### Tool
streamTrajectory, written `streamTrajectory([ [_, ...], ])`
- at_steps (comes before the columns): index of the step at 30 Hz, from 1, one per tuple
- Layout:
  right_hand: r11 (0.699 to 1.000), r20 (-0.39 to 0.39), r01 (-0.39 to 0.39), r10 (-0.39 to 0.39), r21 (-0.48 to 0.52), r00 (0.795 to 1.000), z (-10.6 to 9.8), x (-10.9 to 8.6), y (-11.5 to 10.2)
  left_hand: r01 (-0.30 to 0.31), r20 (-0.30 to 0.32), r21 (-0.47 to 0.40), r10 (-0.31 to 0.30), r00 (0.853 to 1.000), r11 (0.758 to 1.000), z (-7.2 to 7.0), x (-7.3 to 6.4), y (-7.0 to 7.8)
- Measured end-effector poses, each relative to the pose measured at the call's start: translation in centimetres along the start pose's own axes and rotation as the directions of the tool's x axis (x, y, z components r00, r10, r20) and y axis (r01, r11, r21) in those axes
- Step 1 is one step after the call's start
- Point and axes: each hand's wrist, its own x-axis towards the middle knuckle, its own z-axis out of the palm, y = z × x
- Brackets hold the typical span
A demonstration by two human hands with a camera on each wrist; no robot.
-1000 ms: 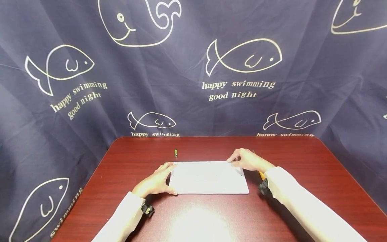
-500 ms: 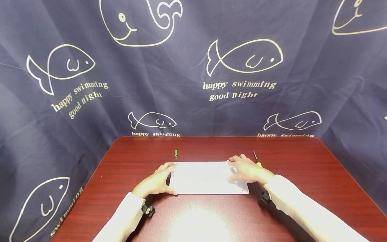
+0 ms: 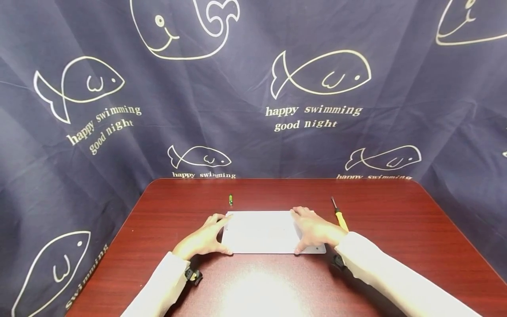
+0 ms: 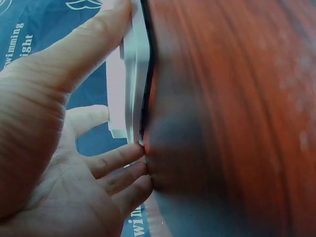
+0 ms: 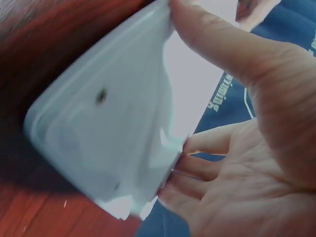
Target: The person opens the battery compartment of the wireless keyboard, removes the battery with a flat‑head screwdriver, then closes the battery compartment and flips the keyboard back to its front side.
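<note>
A flat white rectangular panel [image 3: 261, 233] lies on the table, with small dark holes near its right end. In the left wrist view a thin black layer runs under its pale edge. My left hand [image 3: 202, 237] holds the panel's left end, thumb at the near edge and fingertips at the far left corner. Toward the right end, my right hand [image 3: 314, 226] spans the panel from near edge to far edge, thumb in front, fingers behind. The right wrist view shows a dark hole in the panel's corner area [image 5: 103, 128] beside that hand.
A screwdriver [image 3: 341, 220] with a yellow handle lies right of the panel, its shaft pointing away. Behind the panel is a small green cylinder [image 3: 231, 200]. The reddish wooden table [image 3: 388, 207] ends at a dark blue fish-print curtain [image 3: 253, 145].
My right hand has come from the panel's far right corner to span its two long edges, uncovering the screwdriver. The left hand and the panel stay put.
</note>
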Motion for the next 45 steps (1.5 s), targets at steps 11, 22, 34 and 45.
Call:
streamTrajectory([
  [11,0.997,-0.063,0.037,-0.041,-0.062,0.997,0.9,0.8,-0.7,-0.016,-0.022,-0.027,0.015,1.0,1.0,-0.1,0.3,0.9],
  [22,0.995,-0.122,0.066,-0.075,-0.079,0.99,1.2,1.4,-0.9,-0.054,-0.198,-0.156,0.022,0.98,0.986,0.2,1.1,2.0],
  [34,0.995,0.042,0.006,-0.002,-0.102,0.999,0.9,1.7,-4.0,0.093,-0.269,-0.072,-0.109,0.957,0.993,-0.2,0.9,2.8],
  [45,0.989,0.005,0.063,-0.063,-0.135,0.998,1.0,1.4,-2.3,0.303,-0.199,-0.076,-0.312,0.929,0.95,0.1,0.9,2.2],
])
